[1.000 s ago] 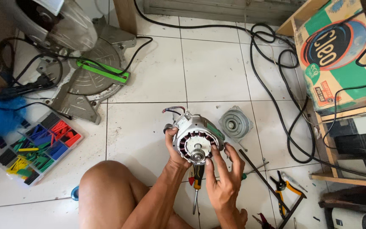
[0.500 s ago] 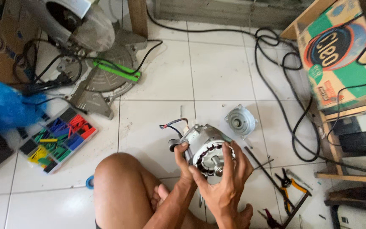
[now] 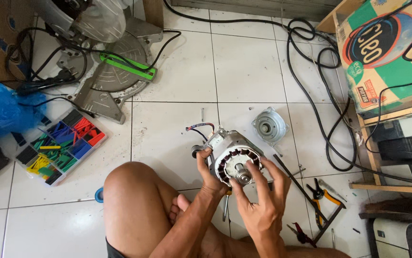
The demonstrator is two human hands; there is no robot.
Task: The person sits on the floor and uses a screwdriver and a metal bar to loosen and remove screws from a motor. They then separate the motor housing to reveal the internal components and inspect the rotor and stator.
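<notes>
An electric motor (image 3: 227,152) with a grey housing, visible stator windings and a metal shaft pointing at me is held above the white tiled floor. My left hand (image 3: 207,172) grips its left side, thumb on the housing rim. My right hand (image 3: 262,203) is under and in front of it, fingers spread around the shaft end. Red, blue and black wires (image 3: 200,129) stick out of the motor's back. A round grey end cover (image 3: 269,126) lies on the floor just to the right of the motor.
A compartment box of coloured tubing pieces (image 3: 60,146) lies at left beside a blue plastic bag (image 3: 0,107). A mitre saw (image 3: 105,52) stands at top left. Black cables (image 3: 320,95) loop at right by a wooden shelf with a cardboard box (image 3: 382,52). Pliers (image 3: 321,196) and screwdrivers lie lower right.
The motor has moved slightly down and right in my hands. My right hand has shifted from its side toward the shaft end. The view has moved a little.
</notes>
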